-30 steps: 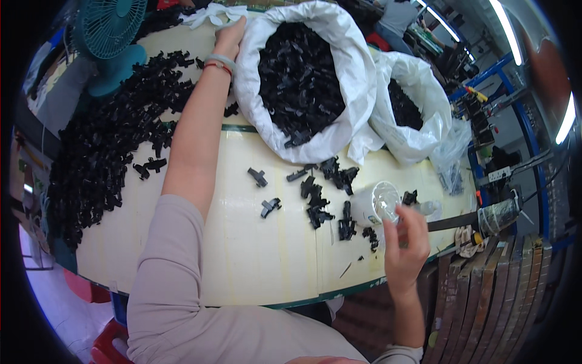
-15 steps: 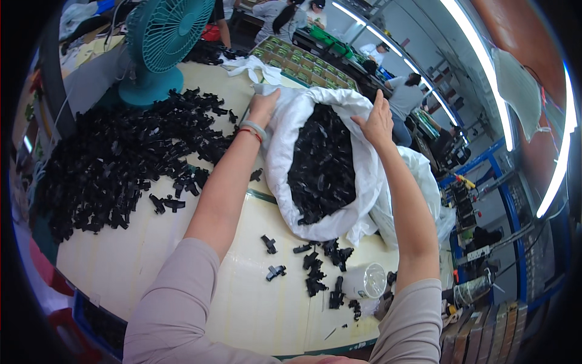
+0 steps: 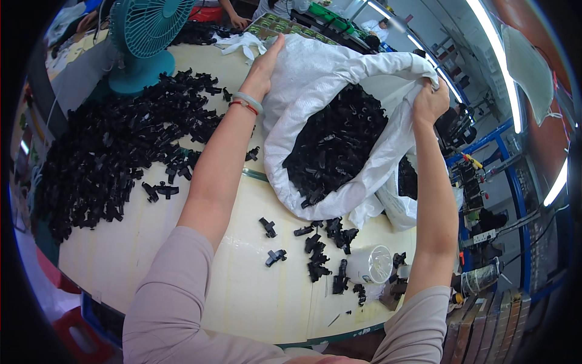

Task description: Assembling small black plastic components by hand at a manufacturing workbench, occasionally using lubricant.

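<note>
Two hands grip one white sack [image 3: 339, 79] at twelve o'clock on the table [image 3: 182, 255]. At nine o'clock, a heap of black parts [image 3: 115, 151] lies before a teal fan [image 3: 145, 36]. The left hand [image 3: 264, 64] pinches the sack's rim at eleven o'clock. Loose parts [image 3: 321, 249] and a clear cup [image 3: 373, 265] sit at six o'clock. The right hand [image 3: 430, 100] clenches the rim at one o'clock. The woven cloth looks limp and slippery, the load heavy; bunched rim offers the surest hold.
</note>
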{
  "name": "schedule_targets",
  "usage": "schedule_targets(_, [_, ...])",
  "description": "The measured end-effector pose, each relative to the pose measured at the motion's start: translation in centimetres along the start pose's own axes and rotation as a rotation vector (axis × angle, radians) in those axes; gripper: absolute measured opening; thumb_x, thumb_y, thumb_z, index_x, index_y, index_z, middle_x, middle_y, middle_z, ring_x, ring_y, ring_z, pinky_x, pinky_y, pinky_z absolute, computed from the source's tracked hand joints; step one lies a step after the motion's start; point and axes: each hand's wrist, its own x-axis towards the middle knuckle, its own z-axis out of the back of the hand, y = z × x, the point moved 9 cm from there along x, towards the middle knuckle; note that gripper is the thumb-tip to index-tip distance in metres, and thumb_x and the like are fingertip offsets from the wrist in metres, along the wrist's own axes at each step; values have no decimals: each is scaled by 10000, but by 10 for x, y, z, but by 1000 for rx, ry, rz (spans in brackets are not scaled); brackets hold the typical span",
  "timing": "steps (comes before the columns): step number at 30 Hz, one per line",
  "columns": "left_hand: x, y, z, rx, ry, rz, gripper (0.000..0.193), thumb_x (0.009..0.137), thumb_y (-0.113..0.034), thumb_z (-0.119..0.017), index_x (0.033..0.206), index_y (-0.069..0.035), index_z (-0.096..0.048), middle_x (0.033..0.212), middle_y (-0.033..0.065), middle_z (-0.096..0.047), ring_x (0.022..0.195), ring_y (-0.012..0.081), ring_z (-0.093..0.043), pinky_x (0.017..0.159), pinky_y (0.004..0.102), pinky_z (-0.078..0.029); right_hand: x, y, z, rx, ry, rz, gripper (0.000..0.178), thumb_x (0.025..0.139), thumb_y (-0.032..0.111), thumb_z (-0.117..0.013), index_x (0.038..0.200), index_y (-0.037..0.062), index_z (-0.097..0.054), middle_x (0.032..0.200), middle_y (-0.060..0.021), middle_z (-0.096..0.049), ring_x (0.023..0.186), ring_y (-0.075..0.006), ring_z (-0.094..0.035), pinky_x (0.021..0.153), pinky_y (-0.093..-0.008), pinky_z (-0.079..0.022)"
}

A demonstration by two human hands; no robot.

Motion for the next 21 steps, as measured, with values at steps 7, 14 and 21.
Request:
schedule_targets(7, [-16,-18,-8,-161,106,-34,677,816,-551,-562,1255,-40,-493,1262,123,-515,1139,224,-484,979,351,-370,-23,-4,41,111,-187,62,201,803,119,-636,976,17,-646,939,-135,-633,880,-279,-612,806,-348,-462])
schedule_targets(14, [-39,-36,-71,-242,352,-37,306,821,-359,-603,930,-73,-623,910,37,-609,844,146,-546,799,282,-430,-24,-21,57,-64,-86,-23,263,821,196,-633,1000,4,-645,1051,-174,-594,988,-297,-570,855,-366,-441])
schedule_targets(21, [-48,-37,-77,-53,324,-88,225,844,-294,-605,890,-75,-631,859,11,-591,773,110,-521,766,249,-419,-58,73,41,-234,182,560,878,623,133,-778,1372,109,-320,1327,-166,-400,1267,-317,-350,1047,-400,-291])
